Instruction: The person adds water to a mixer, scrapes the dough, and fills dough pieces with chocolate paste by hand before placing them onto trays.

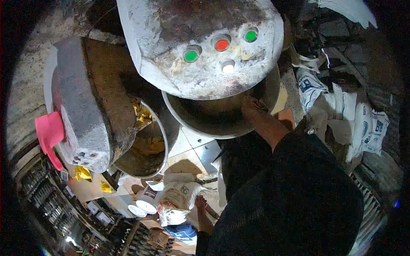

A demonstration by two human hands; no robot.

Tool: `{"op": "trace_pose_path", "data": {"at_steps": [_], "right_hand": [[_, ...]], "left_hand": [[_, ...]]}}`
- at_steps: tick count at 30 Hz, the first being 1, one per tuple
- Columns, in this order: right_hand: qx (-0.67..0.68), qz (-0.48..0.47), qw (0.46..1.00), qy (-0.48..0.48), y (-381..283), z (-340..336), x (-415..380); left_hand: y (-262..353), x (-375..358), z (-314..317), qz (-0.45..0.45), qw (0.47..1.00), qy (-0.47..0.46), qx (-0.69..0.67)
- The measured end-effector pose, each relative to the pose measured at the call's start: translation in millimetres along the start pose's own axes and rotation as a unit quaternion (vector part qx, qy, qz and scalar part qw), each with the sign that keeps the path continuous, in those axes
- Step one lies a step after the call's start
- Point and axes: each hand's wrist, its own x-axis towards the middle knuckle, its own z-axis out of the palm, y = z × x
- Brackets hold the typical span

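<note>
My right hand (253, 106) reaches over the rim into a large metal mixing bowl (171, 109), under the white head of a mixer (205, 81). Its fingers are in shadow, and I cannot tell whether they hold anything. The mixer head has two green buttons, a red one and a lit white lamp. Low in the view, my left hand (200, 202) is beside a printed white sack (181, 194), with its fingers small and dark. The bowl's inside is dim, and the mixer head hides its far part.
At left stands a second mixer (96, 106), its bowl (166, 149) smeared with yellow-brown residue. A pink plastic piece (49, 130) hangs on that mixer. White buckets (147, 200) and a blue sack (181, 232) sit below. More printed sacks (363, 128) lie at right.
</note>
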Motion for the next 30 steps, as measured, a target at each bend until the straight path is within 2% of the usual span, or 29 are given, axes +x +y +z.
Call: {"op": "trace_pose_path", "data": {"at_steps": [9, 11, 12, 13, 16, 19, 22, 25, 28, 30], "right_hand": [[-0.005, 0.000, 1.000, 0.000, 3, 0, 1], [-0.006, -0.001, 1.000, 0.002, 4, 2, 2], [-0.009, -0.001, 1.000, 0.003, 5, 1, 1], [-0.010, -0.002, 1.000, 0.004, 5, 1, 1], [-0.013, -0.005, 1.000, 0.007, 5, 2, 1], [-0.017, -0.003, 1.000, 0.007, 5, 3, 2], [-0.021, -0.004, 1.000, 0.012, 10, 3, 1], [-0.026, -0.002, 1.000, 0.017, 13, 3, 4], [-0.028, -0.004, 0.999, 0.019, 13, 3, 7], [-0.026, -0.006, 0.999, 0.019, 10, 1, 7]], "left_hand": [[-38, 21, 7, -0.118, 0.989, 0.090, 0.018], [-14, -3, 10, -0.028, 0.999, -0.006, -0.031], [-40, 23, -1, -0.068, 0.995, -0.007, -0.077], [-31, 22, 6, -0.108, 0.987, -0.003, -0.123], [-35, 17, -13, -0.050, 0.992, -0.051, -0.100], [-50, 28, -9, -0.099, 0.982, -0.012, -0.159], [-60, 24, 3, -0.102, 0.989, 0.102, -0.044], [-55, 2, 11, -0.064, 0.994, 0.076, -0.051], [-34, -26, 21, -0.072, 0.994, 0.044, -0.069], [-62, -6, 4, -0.085, 0.988, -0.012, -0.129]]}}
